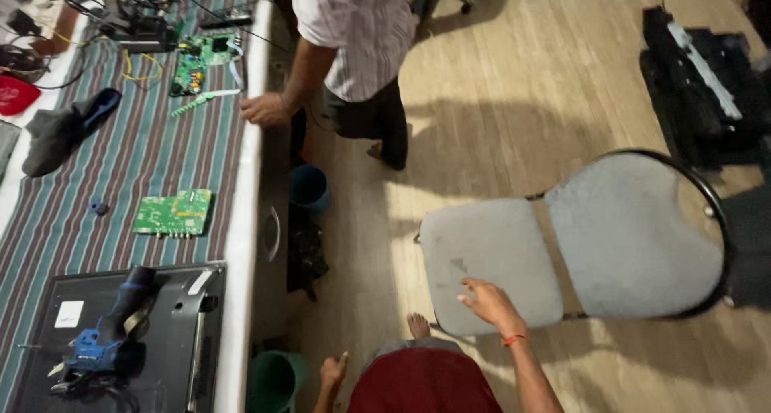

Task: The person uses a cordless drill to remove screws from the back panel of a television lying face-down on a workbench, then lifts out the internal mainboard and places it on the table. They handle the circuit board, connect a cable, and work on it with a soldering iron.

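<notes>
Chair (578, 244) back beyond right hand (490, 305)

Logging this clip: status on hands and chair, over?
Right hand open, fingers on grey chair seat edge. Left hand low, free, loosely curled. Co-worker's hand on bench beyond; green bucket near left hand.

Right hand (490, 305) is flat on the seat of a grey padded chair (562, 252), fingers spread, while the left hand (332, 371) hangs loose near a green bucket (273, 379). Over on the striped surface (136, 164) there's a green circuit board (173, 213) and a blue power drill (108, 333), and another person's hand (263, 108) leans on the edge.
</notes>
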